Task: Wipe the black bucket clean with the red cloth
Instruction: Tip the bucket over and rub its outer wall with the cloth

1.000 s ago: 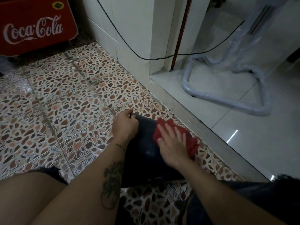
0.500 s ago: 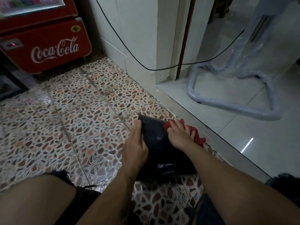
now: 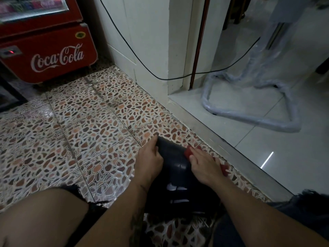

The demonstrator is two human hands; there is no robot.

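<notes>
The black bucket is laid on its side on the pebble-patterned floor tiles, between the person's knees. Its far edge is gripped by the left hand, fingers curled around it. The red cloth is pressed flat against the bucket's right flank under the right hand, fingers extended and slightly spread.

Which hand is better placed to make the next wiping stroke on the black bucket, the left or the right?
The right hand, most likely. It lies flat on the red cloth, pressed against the black bucket. The left hand grips the bucket's far edge and steadies it, with no cloth.
</notes>
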